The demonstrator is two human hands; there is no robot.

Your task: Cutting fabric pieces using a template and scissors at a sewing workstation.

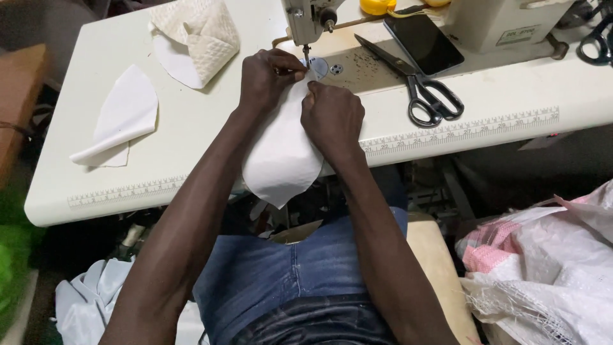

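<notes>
My left hand (268, 78) and my right hand (332, 115) both pinch the far end of a curved white fabric piece (281, 160) right below the needle of a sewing machine (306, 19). The fabric runs back between my forearms and hangs over the near table edge toward my lap. The fingertips of both hands meet at the presser foot, beside the round metal needle plate (319, 66).
On the white sewing table (191, 134) lie black scissors (421, 89), a dark phone (423, 43), a flat white cut piece (121, 118) at left and a quilted white stack (198, 35) behind it. A measuring tape strip runs along the front edge. Woven sacks (549, 255) sit at lower right.
</notes>
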